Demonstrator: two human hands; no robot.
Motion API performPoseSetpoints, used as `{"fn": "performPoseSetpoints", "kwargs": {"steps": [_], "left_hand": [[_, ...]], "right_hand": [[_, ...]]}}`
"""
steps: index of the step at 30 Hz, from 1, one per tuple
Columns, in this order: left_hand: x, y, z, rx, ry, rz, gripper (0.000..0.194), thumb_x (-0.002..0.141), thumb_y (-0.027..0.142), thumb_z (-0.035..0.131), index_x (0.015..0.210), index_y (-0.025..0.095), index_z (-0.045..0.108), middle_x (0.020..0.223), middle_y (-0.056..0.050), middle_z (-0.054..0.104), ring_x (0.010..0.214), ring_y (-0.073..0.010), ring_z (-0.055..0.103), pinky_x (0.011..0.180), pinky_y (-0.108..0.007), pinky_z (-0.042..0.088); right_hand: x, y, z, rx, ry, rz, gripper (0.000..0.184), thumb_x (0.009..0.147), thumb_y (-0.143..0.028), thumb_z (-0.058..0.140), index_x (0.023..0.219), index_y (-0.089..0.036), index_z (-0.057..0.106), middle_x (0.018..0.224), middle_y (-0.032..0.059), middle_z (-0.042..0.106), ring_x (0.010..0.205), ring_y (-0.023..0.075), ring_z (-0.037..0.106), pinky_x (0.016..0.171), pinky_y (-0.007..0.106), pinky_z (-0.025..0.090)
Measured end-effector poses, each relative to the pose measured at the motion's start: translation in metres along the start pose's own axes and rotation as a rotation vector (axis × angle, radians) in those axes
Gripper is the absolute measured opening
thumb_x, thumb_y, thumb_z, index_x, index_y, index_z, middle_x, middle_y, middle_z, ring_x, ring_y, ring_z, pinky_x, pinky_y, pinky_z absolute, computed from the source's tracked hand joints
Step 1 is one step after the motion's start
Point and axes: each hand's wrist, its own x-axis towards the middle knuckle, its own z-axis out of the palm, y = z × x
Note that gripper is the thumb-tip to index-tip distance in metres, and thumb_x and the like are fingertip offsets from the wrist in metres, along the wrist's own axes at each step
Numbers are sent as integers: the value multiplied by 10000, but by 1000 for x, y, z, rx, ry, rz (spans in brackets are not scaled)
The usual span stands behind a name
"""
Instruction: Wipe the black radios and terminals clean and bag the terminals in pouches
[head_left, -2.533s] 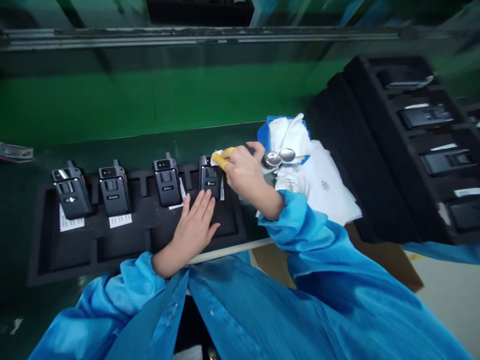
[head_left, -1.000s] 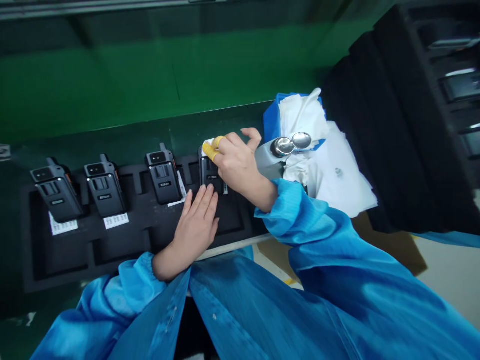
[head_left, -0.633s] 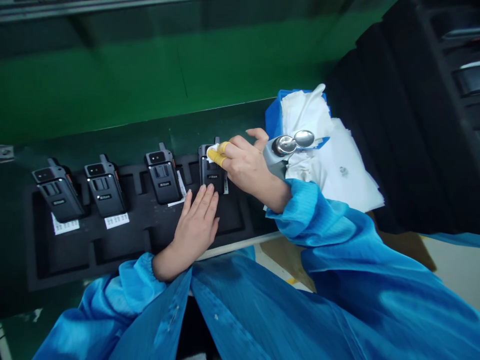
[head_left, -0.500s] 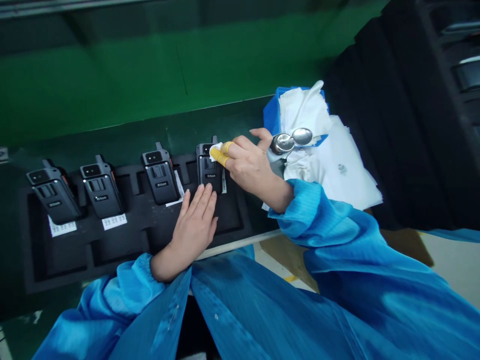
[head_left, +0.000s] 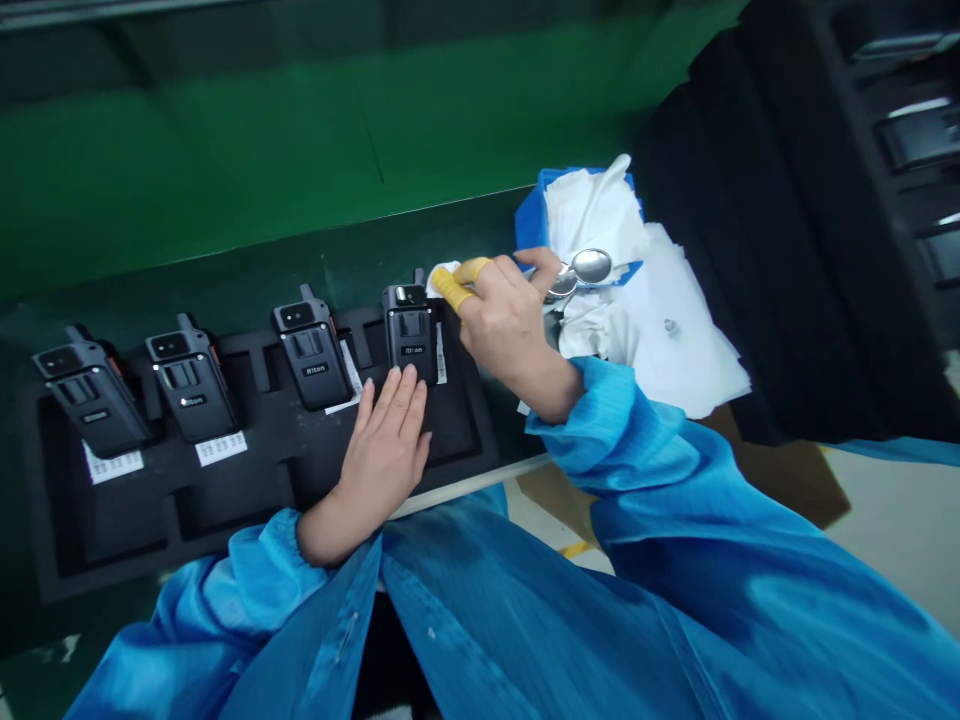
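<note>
My left hand [head_left: 388, 430] lies flat with its fingers stretched out, the fingertips on the lower end of a black handheld radio [head_left: 409, 325]. Yellow finger cots cover two fingers of my right hand [head_left: 506, 315], which pinches a small white cloth [head_left: 441, 280] just beside the radio's upper right corner. That radio rests in a black foam tray [head_left: 232, 500], with a white label strip [head_left: 441, 355] along its right side. To its left lie more radios of the same kind: one close by [head_left: 313, 355] and two farther left [head_left: 191, 385], each with a label strip.
Behind my right hand stands a blue bin [head_left: 531, 218] filled with white cloths [head_left: 589, 215]. A metal dispenser with its round lid [head_left: 592, 265] raised is beside it. White sheets [head_left: 679, 340] lie to the right, before a tall stack of black trays [head_left: 795, 240].
My right hand and the cloth have shifted off the radio's camera area to its upper right side. My left hand stays on the radio. The view has turned slightly.
</note>
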Motion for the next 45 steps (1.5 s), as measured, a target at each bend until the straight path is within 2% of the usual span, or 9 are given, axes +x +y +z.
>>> {"fn": "performPoseSetpoints", "kwargs": {"steps": [4,7,10,18,22,25,32,38,45], "left_hand": [[-1,0,1,-38,-31,-22,479,930,186,441,1387,46,472,1492,-224,435,1434,-310,363,1187,-556,265],[-1,-1,2,-49,-41,-16,487,930,189,445,1396,48,464,1499,-224,426,1441,-311,349,1194,-553,251],[-1,-2,1,-59,-46,-15,510,925,190,453,1413,43,440,1510,-233,403,1450,-322,328,1196,-565,240],[-5,1,-3,-79,-16,47,450,938,195,433,1357,49,509,1464,-222,473,1416,-322,392,1184,-593,253],[-4,2,-2,-89,-68,15,472,931,202,442,1370,39,500,1467,-219,469,1420,-330,384,1191,-599,230],[-3,2,-2,-93,-91,14,483,930,202,444,1376,23,489,1448,-221,492,1418,-327,386,1194,-590,234],[-4,1,0,-82,-57,35,465,931,195,441,1350,7,511,1468,-226,462,1412,-329,397,1187,-577,263],[-3,1,0,-99,-78,17,479,924,199,454,1366,17,498,1442,-220,499,1407,-331,404,1188,-585,256],[-3,1,-3,-104,-106,15,478,938,209,427,1372,21,499,1490,-225,431,1426,-339,371,1195,-601,227]], "right_hand": [[5,-14,5,39,-56,-37,352,983,-163,340,890,-209,676,899,24,591,938,175,484,1009,501,194],[-3,-17,7,27,-70,-44,401,981,-149,319,790,-191,669,828,26,581,922,174,477,994,485,190],[-12,-14,4,5,-61,-36,405,957,-110,320,802,-193,685,834,30,595,911,176,478,975,471,188],[-38,-18,-9,12,1,100,305,868,-80,418,812,-201,691,916,41,622,918,205,493,961,476,185],[-46,-37,-4,37,-15,-88,310,941,-140,415,930,-240,709,938,19,655,918,171,500,977,449,159],[-46,-45,1,17,-39,-185,305,972,-185,417,901,-248,707,901,6,658,924,161,495,989,441,144],[-53,-35,-1,-53,8,-182,369,965,-125,393,768,-211,693,859,6,654,908,153,489,982,439,151],[-43,-50,1,41,-75,-169,356,985,-188,388,832,-232,706,916,11,655,924,163,491,1000,453,145],[-55,-35,1,27,-31,-106,359,966,-129,391,807,-210,703,869,22,650,908,158,516,967,449,181]]}}
